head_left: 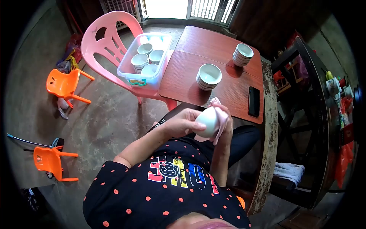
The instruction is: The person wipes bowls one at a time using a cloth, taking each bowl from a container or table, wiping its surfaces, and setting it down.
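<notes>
My left hand [183, 123] grips the rim of a white bowl [206, 122], which is tilted on its side above my lap. On the bowl's other side, my right hand [227, 123] presses a pale pink cloth [221, 121] against it. Just beyond my hands, a stack of white bowls [209, 75] stands on the red-brown table [187, 51]. A second bowl stack [243, 54] is farther back on the right. The clear plastic box [123, 72] at the left holds several stacked bowls [140, 60].
A pink chair [87, 41] supports the box. On the table's right side lies a black phone [254, 101]. Two orange stools [63, 84] are on the floor at left. A dark wooden frame [310, 72] stands at right, with a pale cloth [289, 171] low on it.
</notes>
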Action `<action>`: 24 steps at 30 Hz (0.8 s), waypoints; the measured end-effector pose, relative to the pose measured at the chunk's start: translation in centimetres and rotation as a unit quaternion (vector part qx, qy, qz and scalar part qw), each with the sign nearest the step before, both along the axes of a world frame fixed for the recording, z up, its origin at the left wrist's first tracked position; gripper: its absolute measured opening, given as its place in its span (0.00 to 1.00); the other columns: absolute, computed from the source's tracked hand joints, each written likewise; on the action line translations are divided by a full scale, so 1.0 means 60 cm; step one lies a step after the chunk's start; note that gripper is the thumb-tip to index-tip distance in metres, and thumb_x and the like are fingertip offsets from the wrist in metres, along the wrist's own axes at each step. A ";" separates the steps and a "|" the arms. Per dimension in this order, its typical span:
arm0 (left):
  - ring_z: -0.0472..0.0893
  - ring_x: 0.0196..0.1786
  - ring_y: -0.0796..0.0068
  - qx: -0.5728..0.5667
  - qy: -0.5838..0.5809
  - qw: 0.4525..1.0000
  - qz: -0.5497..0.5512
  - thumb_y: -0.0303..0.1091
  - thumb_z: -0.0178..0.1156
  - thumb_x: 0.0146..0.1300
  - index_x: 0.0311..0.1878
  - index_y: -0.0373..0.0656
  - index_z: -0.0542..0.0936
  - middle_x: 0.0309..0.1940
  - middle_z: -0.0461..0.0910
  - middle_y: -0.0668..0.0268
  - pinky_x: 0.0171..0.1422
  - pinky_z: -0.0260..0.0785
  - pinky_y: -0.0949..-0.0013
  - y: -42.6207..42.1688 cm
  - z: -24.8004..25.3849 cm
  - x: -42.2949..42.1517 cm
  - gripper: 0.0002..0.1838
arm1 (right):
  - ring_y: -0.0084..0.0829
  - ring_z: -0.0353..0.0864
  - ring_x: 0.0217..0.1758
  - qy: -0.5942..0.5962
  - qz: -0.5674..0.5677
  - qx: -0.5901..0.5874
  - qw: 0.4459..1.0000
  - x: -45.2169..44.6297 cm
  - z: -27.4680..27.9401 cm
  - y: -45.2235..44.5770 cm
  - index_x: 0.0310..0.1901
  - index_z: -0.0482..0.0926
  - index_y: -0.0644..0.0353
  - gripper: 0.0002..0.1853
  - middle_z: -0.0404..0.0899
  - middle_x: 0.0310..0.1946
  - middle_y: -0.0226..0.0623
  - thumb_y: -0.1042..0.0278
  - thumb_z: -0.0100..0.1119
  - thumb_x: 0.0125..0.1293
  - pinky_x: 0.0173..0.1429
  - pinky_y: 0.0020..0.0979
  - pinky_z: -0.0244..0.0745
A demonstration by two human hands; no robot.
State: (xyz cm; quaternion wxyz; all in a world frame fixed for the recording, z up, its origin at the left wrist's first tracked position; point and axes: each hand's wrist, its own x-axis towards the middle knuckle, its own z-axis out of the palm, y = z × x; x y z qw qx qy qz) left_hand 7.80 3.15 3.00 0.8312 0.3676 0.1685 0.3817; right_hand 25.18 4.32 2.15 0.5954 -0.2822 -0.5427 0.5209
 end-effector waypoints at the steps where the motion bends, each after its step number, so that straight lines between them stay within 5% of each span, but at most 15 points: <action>1: 0.79 0.46 0.78 0.008 0.001 1.000 -0.025 0.29 0.63 0.59 0.52 0.31 0.75 0.43 0.80 0.63 0.53 0.71 0.74 -0.007 -0.002 -0.005 0.19 | 0.36 0.76 0.53 -0.032 0.066 0.076 0.994 0.007 0.006 0.011 0.48 0.78 0.65 0.18 0.76 0.50 0.46 0.63 0.47 0.61 0.59 0.34 0.69; 3: 0.79 0.41 0.82 0.023 0.002 1.000 -0.016 0.26 0.64 0.56 0.45 0.33 0.79 0.39 0.82 0.66 0.49 0.71 0.76 -0.018 -0.003 -0.006 0.14 | 0.39 0.76 0.52 -0.250 0.043 0.095 0.962 0.002 0.061 -0.012 0.41 0.81 0.61 0.14 0.78 0.47 0.46 0.69 0.55 0.51 0.59 0.38 0.67; 6: 0.77 0.37 0.84 0.223 0.159 0.962 0.019 0.27 0.62 0.58 0.40 0.35 0.81 0.33 0.81 0.69 0.42 0.71 0.74 -0.019 0.008 -0.014 0.08 | 0.41 0.76 0.50 -0.397 -0.053 0.253 0.881 -0.028 0.084 -0.030 0.38 0.81 0.60 0.12 0.79 0.45 0.41 0.71 0.56 0.51 0.58 0.41 0.68; 10: 0.75 0.33 0.84 0.336 0.241 0.910 0.024 0.32 0.63 0.59 0.36 0.33 0.78 0.28 0.80 0.64 0.37 0.69 0.73 -0.026 0.020 -0.024 0.10 | 0.41 0.76 0.49 -0.294 -0.108 0.184 0.932 -0.034 0.047 -0.027 0.36 0.81 0.63 0.11 0.80 0.42 0.44 0.73 0.53 0.51 0.58 0.40 0.68; 13: 0.73 0.31 0.85 0.347 0.257 0.902 -0.014 0.33 0.63 0.60 0.37 0.33 0.78 0.26 0.78 0.66 0.35 0.68 0.74 -0.022 0.004 -0.023 0.11 | 0.38 0.76 0.51 -0.020 0.044 -0.102 0.994 -0.012 0.027 -0.015 0.37 0.79 0.69 0.16 0.80 0.41 0.45 0.66 0.44 0.61 0.56 0.36 0.69; 14: 0.71 0.30 0.86 0.337 0.212 0.917 -0.022 0.32 0.62 0.61 0.38 0.33 0.78 0.26 0.76 0.68 0.35 0.68 0.75 -0.026 0.017 -0.023 0.10 | 0.38 0.76 0.53 -0.067 0.024 -0.108 0.992 -0.018 0.028 -0.019 0.42 0.78 0.71 0.20 0.78 0.46 0.46 0.62 0.41 0.63 0.58 0.36 0.69; 17: 0.71 0.31 0.87 0.303 0.185 0.934 -0.042 0.31 0.62 0.61 0.38 0.33 0.78 0.26 0.76 0.70 0.35 0.68 0.74 -0.024 0.009 -0.031 0.10 | 0.39 0.74 0.56 -0.100 -0.038 -0.066 0.992 -0.033 0.054 -0.044 0.47 0.77 0.69 0.21 0.73 0.54 0.49 0.61 0.43 0.63 0.61 0.38 0.68; 18: 0.73 0.33 0.86 0.308 0.169 0.936 -0.013 0.29 0.62 0.59 0.37 0.32 0.78 0.26 0.77 0.70 0.37 0.69 0.75 -0.028 0.036 -0.039 0.09 | 0.40 0.71 0.60 -0.238 -0.087 0.057 0.966 -0.038 0.059 -0.046 0.49 0.78 0.65 0.21 0.68 0.60 0.50 0.60 0.45 0.63 0.63 0.39 0.66; 21: 0.79 0.43 0.75 0.335 0.211 0.917 0.044 0.31 0.67 0.52 0.45 0.35 0.75 0.39 0.79 0.61 0.46 0.72 0.70 -0.028 -0.003 -0.045 0.18 | 0.43 0.70 0.62 -0.524 -0.117 0.286 0.794 -0.072 0.100 -0.068 0.48 0.82 0.53 0.17 0.72 0.59 0.42 0.61 0.54 0.58 0.66 0.43 0.60; 22: 0.78 0.47 0.71 0.370 0.192 0.907 0.060 0.32 0.68 0.51 0.49 0.37 0.73 0.43 0.77 0.58 0.48 0.72 0.68 -0.023 -0.010 -0.045 0.23 | 0.43 0.71 0.60 -0.504 -0.112 0.297 0.803 -0.079 0.102 -0.067 0.47 0.82 0.52 0.17 0.75 0.57 0.39 0.62 0.56 0.57 0.66 0.45 0.58; 24: 0.78 0.41 0.78 0.355 0.160 0.919 0.054 0.33 0.68 0.54 0.44 0.35 0.76 0.37 0.79 0.65 0.45 0.72 0.71 -0.017 -0.011 -0.050 0.17 | 0.44 0.73 0.57 -0.445 -0.100 0.304 0.836 -0.076 0.100 -0.046 0.46 0.82 0.58 0.17 0.76 0.53 0.45 0.63 0.55 0.56 0.63 0.43 0.63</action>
